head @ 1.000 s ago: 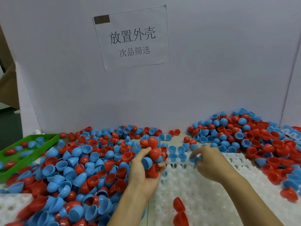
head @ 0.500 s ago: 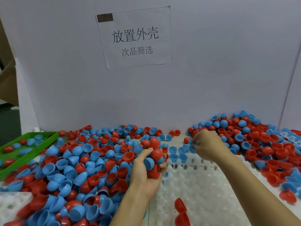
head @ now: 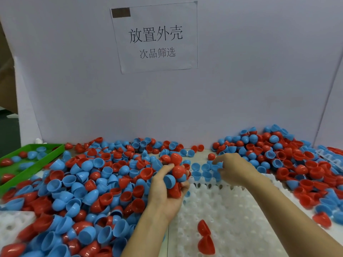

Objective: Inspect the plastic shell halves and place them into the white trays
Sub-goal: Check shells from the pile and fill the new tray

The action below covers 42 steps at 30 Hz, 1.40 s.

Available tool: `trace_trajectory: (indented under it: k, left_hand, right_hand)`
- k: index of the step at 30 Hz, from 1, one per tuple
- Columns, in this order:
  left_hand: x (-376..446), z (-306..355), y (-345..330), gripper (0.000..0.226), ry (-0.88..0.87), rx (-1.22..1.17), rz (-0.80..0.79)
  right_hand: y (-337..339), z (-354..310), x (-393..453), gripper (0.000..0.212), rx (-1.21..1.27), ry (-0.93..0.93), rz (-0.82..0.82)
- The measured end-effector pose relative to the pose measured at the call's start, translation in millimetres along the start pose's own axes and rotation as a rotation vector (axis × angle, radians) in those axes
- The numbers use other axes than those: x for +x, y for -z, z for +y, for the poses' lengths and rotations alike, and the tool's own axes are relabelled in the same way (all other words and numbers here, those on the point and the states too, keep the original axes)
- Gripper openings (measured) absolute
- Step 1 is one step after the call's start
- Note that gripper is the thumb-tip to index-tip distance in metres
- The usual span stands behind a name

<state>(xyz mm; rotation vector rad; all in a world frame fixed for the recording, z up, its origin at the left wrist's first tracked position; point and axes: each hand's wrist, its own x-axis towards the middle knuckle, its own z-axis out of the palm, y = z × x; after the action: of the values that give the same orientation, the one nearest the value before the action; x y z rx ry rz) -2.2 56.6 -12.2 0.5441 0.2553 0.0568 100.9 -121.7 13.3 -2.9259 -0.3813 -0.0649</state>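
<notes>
Left hand: while it rests palm-up at the white tray's edge, the left hand (head: pixel 168 190) has its grip curled round a handful of shells (head: pixel 176 175), red and blue together.
Right hand: the right hand (head: pixel 234 170) reaches over the tray's far rows, fingers bent; whether the grip has hold of a shell cannot be told.
White tray: the white tray (head: pixel 222 216) lies on the counter under both forearms; a row of blue shells (head: pixel 201 170) sits in its far pockets, two red shells (head: pixel 205 238) lie loose near its front.
Piles: a left pile (head: pixel 89 184) and a right pile (head: pixel 289 158) flank the tray.
Green tray: the green tray (head: pixel 35 164) at far left holds a few shells.
Sign: a paper sign (head: pixel 155 38) is on the back wall.
</notes>
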Motion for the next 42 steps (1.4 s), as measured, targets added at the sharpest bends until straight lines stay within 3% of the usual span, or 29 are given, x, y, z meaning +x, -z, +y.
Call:
trace_trajectory:
  k: [2, 4, 8, 12, 21, 26, 29, 32, 36, 42]
  left_hand:
    - [0, 0, 0, 0.045, 0.002, -0.004, -0.002]
    - [0, 1, -1, 0.044, 0.002, 0.004, -0.01]
    - [0, 0, -1, 0.036, -0.004, 0.016, 0.0]
    - [0, -2, 0, 0.038, -0.014, 0.033, 0.009]
    - [2, -3, -1, 0.051, -0.048, 0.043, -0.002]
    - [1, -4, 0, 0.046, -0.033, 0.051, 0.001]
    - [1, -3, -1, 0.04, -0.028, 0.06, -0.013]
    - [1, -3, -2, 0.033, -0.029, 0.064, -0.014]
    - [1, -4, -2, 0.024, -0.024, 0.061, 0.012]
    - [-1, -4, -3, 0.023, -0.023, 0.072, 0.024]
  right_hand:
    - [10, -1, -9, 0.034, 0.06, 0.047, 0.029]
    - [22, -3, -27, 0.019, 0.163, 0.14, -0.048]
    - [41, -23, -72, 0.007, 0.072, 0.3, -0.528]
    - [40, -42, -89, 0.034, -0.008, 0.319, -0.661]
    - [23, -44, -89, 0.021, 0.131, 0.369, -0.504]
    - [48, -5, -54, 0.009, 0.207, 0.254, -0.144]
    - [50, 17, -15, 0.006, 0.081, 0.129, 0.046]
    - [36, 26, 13, 0.007, -0.064, 0.028, 0.044]
    - [1, 31, 24, 0.007, -0.173, 0.035, 0.004]
    - [-18, 34, 25, 0.015, -0.14, 0.013, 0.025]
